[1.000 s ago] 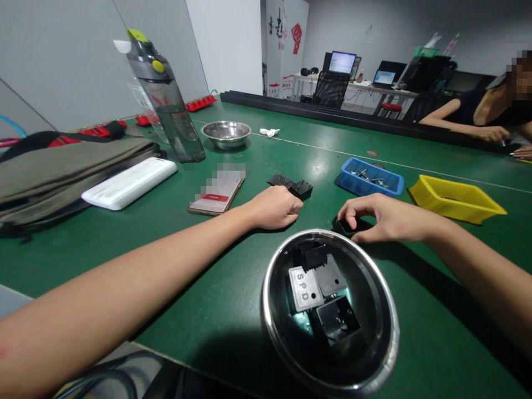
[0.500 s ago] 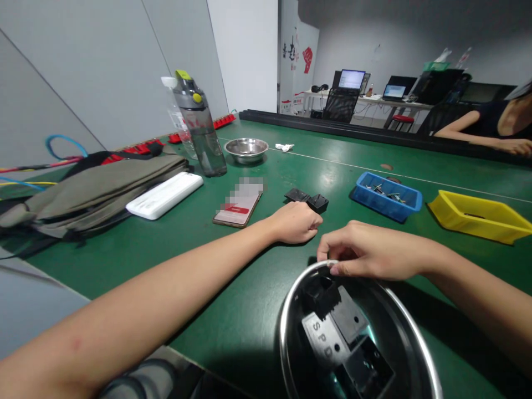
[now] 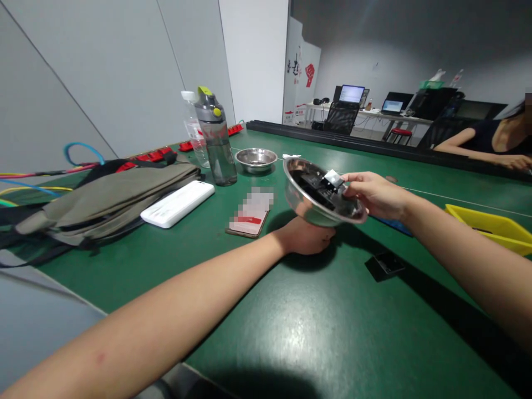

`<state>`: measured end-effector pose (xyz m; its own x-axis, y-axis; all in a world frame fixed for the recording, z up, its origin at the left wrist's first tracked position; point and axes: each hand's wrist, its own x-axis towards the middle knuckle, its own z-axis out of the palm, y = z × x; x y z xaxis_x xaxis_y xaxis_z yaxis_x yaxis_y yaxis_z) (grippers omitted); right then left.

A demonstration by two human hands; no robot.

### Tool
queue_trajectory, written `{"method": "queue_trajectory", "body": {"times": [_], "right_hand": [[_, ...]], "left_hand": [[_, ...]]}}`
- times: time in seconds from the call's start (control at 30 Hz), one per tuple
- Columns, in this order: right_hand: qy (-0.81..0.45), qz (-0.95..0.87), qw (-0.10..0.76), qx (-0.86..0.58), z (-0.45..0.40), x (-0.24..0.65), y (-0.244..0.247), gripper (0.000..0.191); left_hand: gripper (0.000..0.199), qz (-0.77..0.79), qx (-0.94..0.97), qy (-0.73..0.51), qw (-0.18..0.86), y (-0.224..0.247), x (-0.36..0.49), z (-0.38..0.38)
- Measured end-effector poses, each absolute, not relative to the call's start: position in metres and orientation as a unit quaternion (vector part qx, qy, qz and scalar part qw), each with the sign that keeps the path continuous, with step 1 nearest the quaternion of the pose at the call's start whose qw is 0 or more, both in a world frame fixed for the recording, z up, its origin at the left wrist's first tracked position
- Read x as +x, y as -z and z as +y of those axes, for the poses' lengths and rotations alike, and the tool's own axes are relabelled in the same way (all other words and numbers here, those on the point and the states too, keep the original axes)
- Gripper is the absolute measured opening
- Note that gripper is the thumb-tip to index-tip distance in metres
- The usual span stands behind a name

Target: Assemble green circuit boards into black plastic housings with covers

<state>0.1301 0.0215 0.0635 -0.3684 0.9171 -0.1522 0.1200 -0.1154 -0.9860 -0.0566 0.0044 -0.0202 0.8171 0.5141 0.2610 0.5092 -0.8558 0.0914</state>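
My right hand [image 3: 376, 194] grips the rim of a steel bowl [image 3: 310, 208], thumb inside the edge and fingers outside. The bowl is tilted and raised above the table, with several black plastic parts [image 3: 310, 177] and a pale, shiny piece [image 3: 332, 178] in it. Under the bowl, my left hand [image 3: 310, 237] lies on the table, closed in a loose fist. Whether it holds anything is hidden. To its right, a small black plastic part [image 3: 388, 263] lies on the green tabletop [image 3: 291, 327].
Left are a phone [image 3: 249, 216], a white power bank [image 3: 178, 203], a backpack [image 3: 112, 199], bottles [image 3: 220, 149] and another steel bowl [image 3: 256, 159]. A yellow bin [image 3: 490, 230] stands right; a blue bin [image 3: 394, 225] is mostly hidden. Across the table sits a person [image 3: 499, 138].
My right hand has lifted the bowl of black parts forward and left, over my left hand. The black parts behind my left hand are now hidden. A black part shows on the table.
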Motion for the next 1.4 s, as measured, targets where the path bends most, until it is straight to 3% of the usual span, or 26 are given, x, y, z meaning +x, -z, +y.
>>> {"method": "queue_trajectory", "body": {"times": [0.03, 0.13, 0.27, 0.43, 0.77, 0.83, 0.93, 1.0, 1.07, 1.17, 1.3, 1.4], "right_hand": [[-0.581, -0.567, 0.365, -0.455, 0.029, 0.129, -0.065, 0.016], [-0.543, -0.543, 0.438, -0.467, 0.049, 0.124, -0.065, 0.016], [-0.527, -0.513, 0.439, -0.515, 0.067, 0.115, -0.054, 0.007], [-0.518, -0.506, 0.431, -0.538, 0.075, 0.109, -0.035, 0.037], [-0.471, -0.525, 0.425, -0.567, 0.04, 0.135, -0.041, 0.047], [-0.412, -0.561, 0.428, -0.576, 0.021, 0.156, -0.05, 0.049], [-0.224, -0.608, 0.415, -0.639, -0.002, 0.2, -0.061, 0.017], [-0.077, -0.593, 0.356, -0.718, -0.011, 0.232, -0.064, 0.004], [-0.032, -0.559, 0.278, -0.78, -0.014, 0.26, -0.061, 0.009], [-0.114, -0.526, 0.256, -0.803, -0.013, 0.282, -0.05, 0.014], [-0.307, -0.475, 0.349, -0.747, -0.012, 0.279, -0.037, 0.051], [-0.283, -0.466, 0.36, -0.757, -0.012, 0.273, -0.038, 0.052]], "left_hand": [[0.012, 0.263, 0.957, -0.125, 0.011, 0.019, -0.056, 0.003], [0.016, 0.267, 0.96, -0.085, 0.011, 0.013, -0.054, 0.0], [0.017, 0.28, 0.956, -0.085, -0.002, 0.01, -0.052, -0.001], [0.016, 0.28, 0.956, -0.083, -0.001, 0.01, -0.053, -0.002], [0.017, 0.272, 0.957, -0.099, 0.018, 0.01, -0.055, 0.0], [0.019, 0.27, 0.957, -0.103, 0.025, 0.01, -0.055, 0.0], [0.022, 0.276, 0.955, -0.104, 0.036, 0.01, -0.054, 0.001], [0.023, 0.282, 0.952, -0.108, 0.049, 0.009, -0.053, 0.002], [0.025, 0.286, 0.949, -0.113, 0.064, 0.008, -0.052, 0.003], [0.028, 0.293, 0.944, -0.128, 0.084, 0.008, -0.052, 0.005], [0.03, 0.294, 0.94, -0.14, 0.106, 0.009, -0.054, 0.007], [0.029, 0.294, 0.938, -0.149, 0.111, 0.01, -0.056, 0.009]]}}
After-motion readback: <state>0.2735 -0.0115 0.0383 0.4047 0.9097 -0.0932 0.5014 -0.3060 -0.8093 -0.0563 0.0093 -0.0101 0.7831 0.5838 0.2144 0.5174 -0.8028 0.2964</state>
